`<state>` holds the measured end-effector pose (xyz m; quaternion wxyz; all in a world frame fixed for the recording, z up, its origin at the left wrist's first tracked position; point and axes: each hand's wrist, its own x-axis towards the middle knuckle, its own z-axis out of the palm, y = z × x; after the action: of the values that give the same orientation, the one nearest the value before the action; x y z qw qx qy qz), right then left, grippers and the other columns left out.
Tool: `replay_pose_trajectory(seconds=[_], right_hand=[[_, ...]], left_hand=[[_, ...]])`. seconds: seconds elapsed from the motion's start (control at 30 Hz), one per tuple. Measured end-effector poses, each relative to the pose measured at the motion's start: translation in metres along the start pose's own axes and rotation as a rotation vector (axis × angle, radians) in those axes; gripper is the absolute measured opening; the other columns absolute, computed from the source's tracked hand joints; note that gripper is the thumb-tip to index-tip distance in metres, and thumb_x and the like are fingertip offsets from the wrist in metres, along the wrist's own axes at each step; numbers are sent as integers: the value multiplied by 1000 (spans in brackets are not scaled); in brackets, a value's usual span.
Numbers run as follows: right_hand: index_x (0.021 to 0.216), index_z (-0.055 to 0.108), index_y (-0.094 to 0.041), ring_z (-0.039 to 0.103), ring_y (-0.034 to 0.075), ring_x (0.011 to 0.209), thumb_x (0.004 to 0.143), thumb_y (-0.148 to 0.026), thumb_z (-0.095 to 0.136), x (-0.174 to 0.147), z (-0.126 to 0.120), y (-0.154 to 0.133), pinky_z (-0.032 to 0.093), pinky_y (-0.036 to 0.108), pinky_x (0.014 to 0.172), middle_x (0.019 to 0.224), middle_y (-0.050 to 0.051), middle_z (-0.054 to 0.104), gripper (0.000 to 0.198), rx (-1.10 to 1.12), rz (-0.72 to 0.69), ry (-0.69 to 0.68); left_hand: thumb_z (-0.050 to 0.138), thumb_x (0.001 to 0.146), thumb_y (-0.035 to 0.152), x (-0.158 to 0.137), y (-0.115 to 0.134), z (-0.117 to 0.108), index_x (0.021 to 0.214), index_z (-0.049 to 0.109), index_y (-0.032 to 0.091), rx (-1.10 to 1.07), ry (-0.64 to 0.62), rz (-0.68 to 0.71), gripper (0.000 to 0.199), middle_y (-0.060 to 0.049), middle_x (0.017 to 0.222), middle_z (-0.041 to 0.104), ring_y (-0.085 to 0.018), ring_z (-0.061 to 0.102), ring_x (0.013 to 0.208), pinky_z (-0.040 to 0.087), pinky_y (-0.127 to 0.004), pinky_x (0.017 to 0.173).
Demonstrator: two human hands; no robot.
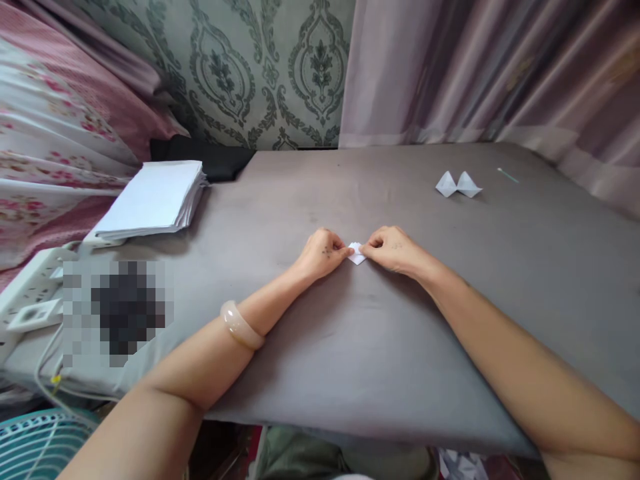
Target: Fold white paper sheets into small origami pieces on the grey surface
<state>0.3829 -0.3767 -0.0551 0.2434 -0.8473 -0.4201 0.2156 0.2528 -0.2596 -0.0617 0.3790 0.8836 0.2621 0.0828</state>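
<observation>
A small piece of folded white paper (357,256) is held low over the grey-covered table (380,353), between my two hands. My left hand (324,253), a pale bangle on its wrist, pinches the paper's left side between thumb and fingers. On the opposite side, the thumb and fingers of my right hand (393,250) are closed on the paper's right edge. The paper's lower end comes to a point; parts of its sides are covered by my fingertips. Farther back on the right stands a white folded paper shape (459,185) with two peaks.
At the back left lies a thick stack of white paper (155,193) beside a black cloth (210,157). A thin stick (508,175) rests at the far right. A power strip (25,293) with cables runs along the left edge, above a teal fan (40,443).
</observation>
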Motion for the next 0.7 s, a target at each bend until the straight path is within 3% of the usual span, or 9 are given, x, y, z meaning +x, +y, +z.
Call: replay_pose_trajectory(seconds=[0.17, 0.3, 0.43, 0.7], right_hand=[[62, 60, -17, 41, 10, 51, 79, -28, 57, -4, -9, 5, 32, 24, 47, 60, 0, 52, 20, 178, 21, -99], [64, 60, -17, 40, 8, 49, 81, -30, 57, -9, -15, 9, 34, 22, 46, 64, 1, 55, 22, 311, 15, -166], [62, 61, -16, 41, 8, 50, 79, -35, 60, -9, -10, 6, 33, 23, 46, 70, 2, 59, 25, 217, -8, -84], [52, 53, -18, 45, 11, 56, 74, -33, 58, 0, 3, 7, 32, 24, 50, 57, 0, 51, 27, 5, -24, 41]], left_hand=[[61, 81, 29, 3, 3, 4, 75, 72, 11, 117, 31, 20, 21, -8, 78, 64, -16, 55, 73, 41, -27, 68], [60, 81, 29, 3, 5, 3, 74, 71, 11, 131, 2, 2, 23, -6, 71, 61, -14, 52, 67, 40, -26, 64], [57, 82, 28, 4, 4, 4, 67, 69, 11, 138, -23, 23, 26, -2, 60, 54, -13, 47, 61, 37, -26, 61], [60, 80, 28, 1, 0, 1, 71, 69, 12, 80, -16, 75, 21, -7, 80, 61, -15, 53, 74, 43, -28, 73]])
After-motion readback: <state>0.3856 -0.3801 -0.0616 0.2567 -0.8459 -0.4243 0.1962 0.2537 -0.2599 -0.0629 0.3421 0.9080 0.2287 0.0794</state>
